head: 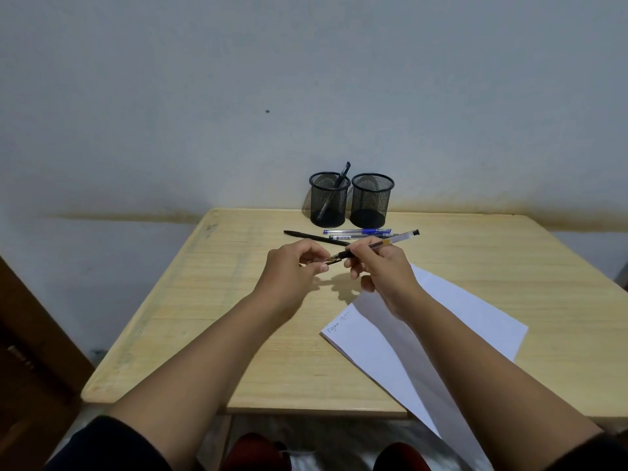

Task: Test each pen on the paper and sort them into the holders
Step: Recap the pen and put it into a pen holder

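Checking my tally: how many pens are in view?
5: one in the left holder, three lying on the table before the holders, one held in the right hand. Others may be hidden.

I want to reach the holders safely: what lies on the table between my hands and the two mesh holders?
In the head view, three pens lie there: a black pen, a blue pen and a clear pen, before the left holder and right holder.

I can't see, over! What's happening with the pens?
Right hand holds pen; left hand pinches its tip end. Three pens wait by holders. Nothing blocking.
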